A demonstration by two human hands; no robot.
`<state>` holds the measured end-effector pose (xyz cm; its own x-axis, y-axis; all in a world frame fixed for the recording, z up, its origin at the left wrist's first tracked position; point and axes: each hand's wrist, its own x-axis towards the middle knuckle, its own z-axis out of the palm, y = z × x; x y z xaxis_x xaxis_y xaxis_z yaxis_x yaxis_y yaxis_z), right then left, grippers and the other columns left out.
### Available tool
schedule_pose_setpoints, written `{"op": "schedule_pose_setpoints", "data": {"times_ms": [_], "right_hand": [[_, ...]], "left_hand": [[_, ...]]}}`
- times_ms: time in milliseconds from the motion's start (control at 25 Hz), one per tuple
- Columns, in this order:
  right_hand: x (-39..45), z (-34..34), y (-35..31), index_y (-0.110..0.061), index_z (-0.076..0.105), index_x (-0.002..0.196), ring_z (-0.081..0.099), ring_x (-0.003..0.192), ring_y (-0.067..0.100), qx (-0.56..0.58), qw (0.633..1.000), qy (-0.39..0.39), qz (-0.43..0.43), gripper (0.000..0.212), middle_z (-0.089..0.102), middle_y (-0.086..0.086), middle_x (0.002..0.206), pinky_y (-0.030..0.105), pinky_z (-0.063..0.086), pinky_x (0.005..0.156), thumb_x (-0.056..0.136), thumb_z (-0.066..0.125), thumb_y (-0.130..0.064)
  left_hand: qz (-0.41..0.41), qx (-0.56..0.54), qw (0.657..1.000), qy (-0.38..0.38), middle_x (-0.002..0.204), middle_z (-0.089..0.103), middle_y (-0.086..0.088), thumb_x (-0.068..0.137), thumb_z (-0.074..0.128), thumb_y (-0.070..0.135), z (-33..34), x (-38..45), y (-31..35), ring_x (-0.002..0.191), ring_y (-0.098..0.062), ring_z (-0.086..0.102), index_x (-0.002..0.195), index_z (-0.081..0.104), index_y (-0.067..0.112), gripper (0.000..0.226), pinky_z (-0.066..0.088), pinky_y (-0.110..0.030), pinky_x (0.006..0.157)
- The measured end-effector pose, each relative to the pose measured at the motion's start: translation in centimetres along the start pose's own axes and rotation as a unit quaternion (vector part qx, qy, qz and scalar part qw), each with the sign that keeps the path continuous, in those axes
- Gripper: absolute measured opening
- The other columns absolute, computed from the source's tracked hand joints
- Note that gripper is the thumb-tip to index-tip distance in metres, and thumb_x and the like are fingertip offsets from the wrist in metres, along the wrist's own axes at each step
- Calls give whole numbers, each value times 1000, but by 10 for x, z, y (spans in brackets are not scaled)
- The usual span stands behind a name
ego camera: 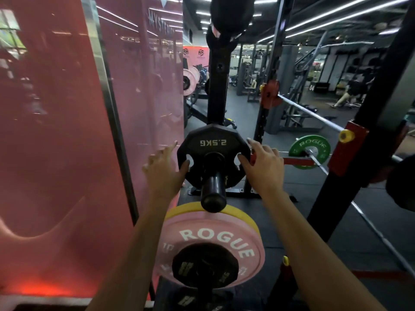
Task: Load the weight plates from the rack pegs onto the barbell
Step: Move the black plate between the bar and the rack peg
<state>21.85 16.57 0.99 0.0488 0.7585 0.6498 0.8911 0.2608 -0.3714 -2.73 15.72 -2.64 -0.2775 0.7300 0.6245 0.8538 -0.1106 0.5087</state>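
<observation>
A black 2.5KG plate hangs on a black rack peg that points toward me. My left hand holds its left rim, thumb in the left grip hole. My right hand holds the right rim, thumb in the right hole. Below hangs a pink ROGUE plate with a yellow plate behind it and a small black plate in front. The barbell rests on the rack's hooks at the right, with a green ROGUE plate on its near sleeve.
A red glass wall stands close on the left. The rack's black upright with a red hook bracket rises at the right. Another black plate hangs on the post above. A person exercises far back right.
</observation>
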Motion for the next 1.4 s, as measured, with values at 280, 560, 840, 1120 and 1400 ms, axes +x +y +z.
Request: {"op": "schedule_pose_setpoints", "data": {"times_ms": [280, 560, 840, 1120, 1400], "right_hand": [[0, 18, -9, -23, 57, 125, 57, 101, 34, -4, 999, 48, 18, 36, 72, 6, 99, 41, 36, 83, 90, 60, -32], [-7, 6, -20, -16, 53, 125, 57, 103, 36, -25, 999, 32, 18, 34, 70, 12, 98, 42, 38, 84, 93, 56, -27], [-59, -29, -31, -14, 52, 127, 58, 99, 39, -26, 998, 50, -2, 36, 70, 14, 104, 45, 42, 82, 94, 57, -25], [-180, -110, -49, -16, 58, 113, 62, 90, 31, -7, 996, 85, -1, 24, 70, 5, 88, 40, 36, 81, 91, 60, -27], [-297, -213, -32, -22, 58, 116, 60, 93, 25, -49, 989, 128, 61, 26, 70, 0, 91, 37, 32, 81, 91, 60, -27]], "left_hand": [[48, -38, 998, 31, 108, 70, 1, 96, 32, 59, 38, 10, -16, 99, -32, 55, 136, 42, 39, 45, 36, -45, 84], [49, -22, 998, 13, 97, 72, 1, 96, 42, 56, 21, 9, -13, 98, -33, 57, 126, 48, 36, 36, 34, -45, 83], [57, -61, 996, 28, 97, 73, 1, 92, 59, 48, -26, -39, -3, 100, -30, 57, 124, 59, 29, 37, 30, -41, 85], [83, -92, 990, 60, 100, 73, -2, 87, 55, 45, -112, -144, 22, 103, -33, 57, 122, 64, 24, 41, 33, -46, 90], [142, -118, 983, 1, 103, 73, -6, 85, 55, 42, -166, -246, 90, 102, -36, 58, 124, 66, 19, 46, 35, -49, 89]]}}
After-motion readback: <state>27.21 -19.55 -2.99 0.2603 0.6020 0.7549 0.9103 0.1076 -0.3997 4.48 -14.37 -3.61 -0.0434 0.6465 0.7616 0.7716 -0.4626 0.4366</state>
